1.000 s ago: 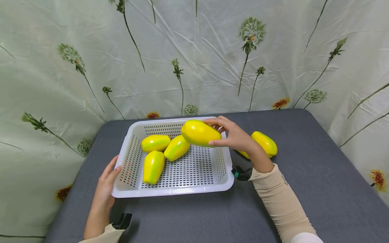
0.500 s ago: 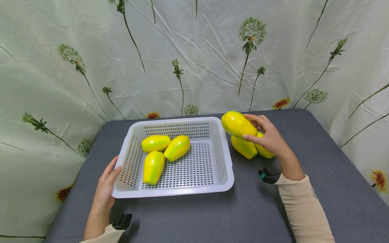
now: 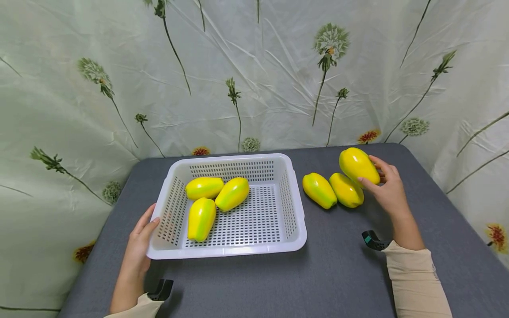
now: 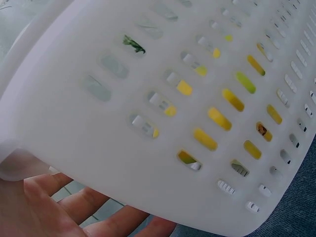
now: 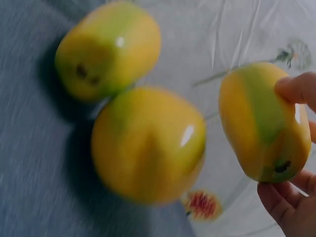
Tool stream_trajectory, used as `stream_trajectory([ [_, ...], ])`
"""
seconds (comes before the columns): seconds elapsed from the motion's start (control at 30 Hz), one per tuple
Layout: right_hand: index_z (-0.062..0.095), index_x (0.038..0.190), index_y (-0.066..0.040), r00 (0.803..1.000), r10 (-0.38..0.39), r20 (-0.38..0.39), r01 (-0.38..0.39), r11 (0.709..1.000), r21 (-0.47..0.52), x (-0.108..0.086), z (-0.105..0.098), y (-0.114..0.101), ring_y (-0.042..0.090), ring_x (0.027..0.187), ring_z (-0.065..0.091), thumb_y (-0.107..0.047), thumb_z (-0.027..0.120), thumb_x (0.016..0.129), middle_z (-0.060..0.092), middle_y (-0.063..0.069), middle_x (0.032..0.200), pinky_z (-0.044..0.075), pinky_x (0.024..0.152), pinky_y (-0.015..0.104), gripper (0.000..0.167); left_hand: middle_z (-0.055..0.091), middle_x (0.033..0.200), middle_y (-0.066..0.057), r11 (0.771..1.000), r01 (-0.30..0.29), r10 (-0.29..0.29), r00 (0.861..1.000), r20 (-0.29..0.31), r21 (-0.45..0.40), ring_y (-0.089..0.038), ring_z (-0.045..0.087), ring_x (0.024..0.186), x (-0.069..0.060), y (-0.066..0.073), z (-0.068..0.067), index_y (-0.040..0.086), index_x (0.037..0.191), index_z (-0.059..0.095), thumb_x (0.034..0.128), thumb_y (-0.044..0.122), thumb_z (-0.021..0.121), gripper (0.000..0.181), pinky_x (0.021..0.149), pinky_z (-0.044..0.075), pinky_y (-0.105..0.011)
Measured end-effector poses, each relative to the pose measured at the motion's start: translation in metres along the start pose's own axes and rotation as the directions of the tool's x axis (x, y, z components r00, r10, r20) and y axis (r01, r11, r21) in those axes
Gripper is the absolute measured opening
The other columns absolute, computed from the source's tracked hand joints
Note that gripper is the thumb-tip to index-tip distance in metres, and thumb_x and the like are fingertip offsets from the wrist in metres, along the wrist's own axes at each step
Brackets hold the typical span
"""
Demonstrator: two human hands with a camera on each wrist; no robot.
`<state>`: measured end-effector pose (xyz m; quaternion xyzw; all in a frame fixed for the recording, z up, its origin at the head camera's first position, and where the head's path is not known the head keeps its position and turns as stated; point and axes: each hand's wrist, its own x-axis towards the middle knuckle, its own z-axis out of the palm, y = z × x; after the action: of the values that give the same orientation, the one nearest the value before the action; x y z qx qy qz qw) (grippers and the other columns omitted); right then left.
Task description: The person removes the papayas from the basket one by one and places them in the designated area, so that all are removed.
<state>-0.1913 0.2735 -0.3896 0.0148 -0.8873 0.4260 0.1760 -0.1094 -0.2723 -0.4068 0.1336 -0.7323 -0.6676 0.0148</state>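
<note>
My left hand (image 3: 138,240) grips the left rim of a white perforated plastic basket (image 3: 226,251). In the left wrist view the fingers of that hand (image 4: 94,210) lie under the basket's edge. Inside the basket are three yellow-green papayas, one at the back left (image 3: 204,188), one near the middle (image 3: 232,194) and one in front (image 3: 201,219). My right hand (image 3: 389,187) holds another papaya (image 3: 358,165) between thumb and fingers, above the right side of the table. In the right wrist view this papaya (image 5: 261,118) appears apart from the two others.
Two papayas lie side by side on the grey table right of the basket, one nearer the basket (image 3: 319,191) and one to its right (image 3: 347,191). The table (image 3: 270,287) ends at a light floral curtain (image 3: 278,79) behind.
My right hand has moved the papaya rightward from over the basket, past the two papayas on the table, now fully visible. My left hand and the basket have stayed in place.
</note>
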Motion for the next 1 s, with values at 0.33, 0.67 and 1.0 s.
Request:
stream_trajectory([
  [0.33,0.033,0.138,-0.003,0.993,0.115,-0.030,-0.117,0.989,-0.091,-0.014,-0.005,0.044,0.028,0.087,0.038,-0.023,0.061,0.086,0.035,0.026,0.114,0.033,0.064,0.034,0.063,0.040,0.120,0.001,1.000,-0.005,0.005,1.000,-0.011,0.002,-0.004,0.056,0.084,-0.001,0.000,0.001,0.022,0.143,0.023,0.0947,0.034,0.043,0.054,0.060,0.050,-0.030],
  [0.67,0.033,0.136,0.000,0.986,0.165,-0.028,-0.167,0.980,-0.112,-0.020,0.005,0.067,0.037,0.093,0.037,-0.024,0.060,0.085,0.035,0.029,0.114,0.029,0.069,0.041,0.063,0.040,0.120,0.001,1.000,-0.020,0.020,1.000,0.000,-0.008,-0.005,0.056,0.085,-0.002,0.000,0.001,0.021,0.143,0.024,0.0948,0.034,0.043,0.054,0.061,0.050,-0.030],
  [1.0,0.032,0.136,0.003,0.987,0.160,-0.009,-0.161,0.985,-0.069,-0.021,0.007,0.069,0.042,0.104,0.032,-0.022,0.060,0.086,0.032,0.031,0.120,0.028,0.077,0.051,0.062,0.040,0.119,0.001,1.000,-0.023,0.023,1.000,0.012,-0.012,-0.005,0.056,0.085,-0.002,0.001,0.000,0.022,0.143,0.023,0.0951,0.034,0.042,0.053,0.060,0.051,-0.031],
])
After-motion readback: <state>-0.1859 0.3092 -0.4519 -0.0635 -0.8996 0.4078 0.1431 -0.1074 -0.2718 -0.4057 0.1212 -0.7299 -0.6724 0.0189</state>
